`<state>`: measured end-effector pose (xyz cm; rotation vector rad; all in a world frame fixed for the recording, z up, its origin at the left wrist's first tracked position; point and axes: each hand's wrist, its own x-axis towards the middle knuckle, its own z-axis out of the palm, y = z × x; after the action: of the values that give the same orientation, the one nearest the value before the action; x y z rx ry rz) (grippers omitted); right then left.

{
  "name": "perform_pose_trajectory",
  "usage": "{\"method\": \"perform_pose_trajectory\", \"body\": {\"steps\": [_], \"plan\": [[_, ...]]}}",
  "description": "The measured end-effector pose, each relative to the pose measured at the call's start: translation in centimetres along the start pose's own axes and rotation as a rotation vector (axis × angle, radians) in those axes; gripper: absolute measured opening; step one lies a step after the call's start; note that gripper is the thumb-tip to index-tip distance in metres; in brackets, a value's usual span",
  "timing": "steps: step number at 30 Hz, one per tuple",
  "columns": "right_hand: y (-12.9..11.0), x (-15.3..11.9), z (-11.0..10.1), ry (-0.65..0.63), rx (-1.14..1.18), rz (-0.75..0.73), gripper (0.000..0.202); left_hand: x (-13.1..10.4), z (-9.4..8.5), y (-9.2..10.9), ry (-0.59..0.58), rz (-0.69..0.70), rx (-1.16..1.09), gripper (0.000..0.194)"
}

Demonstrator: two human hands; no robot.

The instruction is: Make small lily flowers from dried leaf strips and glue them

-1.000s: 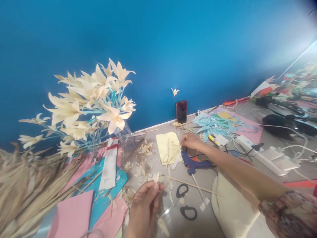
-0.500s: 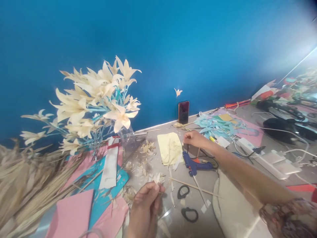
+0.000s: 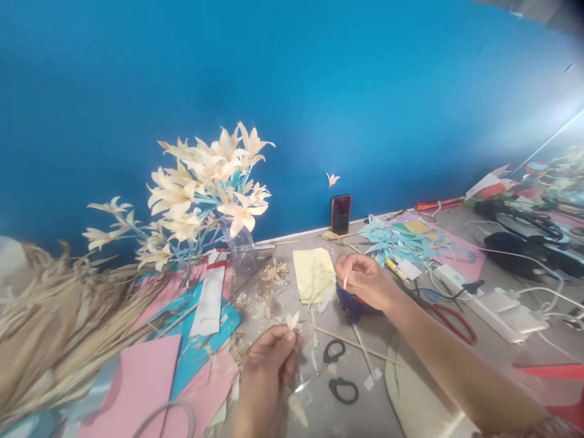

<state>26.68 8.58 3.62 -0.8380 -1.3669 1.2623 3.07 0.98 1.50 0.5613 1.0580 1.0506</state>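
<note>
- I see the left hand clamped on a small flower.
- I see the right hand pinching a pale strip; it partly hides the glue gun.

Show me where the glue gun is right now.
In the head camera's view, the blue glue gun is right of centre, partly hidden by the right hand, just right of the yellow sheet.

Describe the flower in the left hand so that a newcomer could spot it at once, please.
Below the blue wall stretches a grey table. Nearer than the yellow sheet, the left hand has a small, pale flower in its grip. Unlike the bunch to the left and the lone bloom above the phone, this one is pinched in a hand.
</note>
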Motion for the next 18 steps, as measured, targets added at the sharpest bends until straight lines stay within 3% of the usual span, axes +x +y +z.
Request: {"method": "perform_pose_trajectory", "body": {"steps": [3,6,10,18], "plan": [[-1.1,-2.0,2.9,0.009,0.020,-0.202,0.026,-0.8,0.8,0.5,-0.008,0.073,0.081,0.027],[-2.0,-4.2,5.9,0.084,-0.217,-0.303,0.009,-1.4,1.2,0.6,-0.052,0.147,0.111,0.025],[-2.9,-6.3,9.0,0.186,-0.500,-0.380,0.010,-2.4,1.1,0.5,-0.104,0.178,0.132,0.026],[-3.5,-7.0,10.8,0.166,-0.683,-0.440,0.011,-3.9,0.2,0.5,-0.097,0.191,0.163,0.031]]}}
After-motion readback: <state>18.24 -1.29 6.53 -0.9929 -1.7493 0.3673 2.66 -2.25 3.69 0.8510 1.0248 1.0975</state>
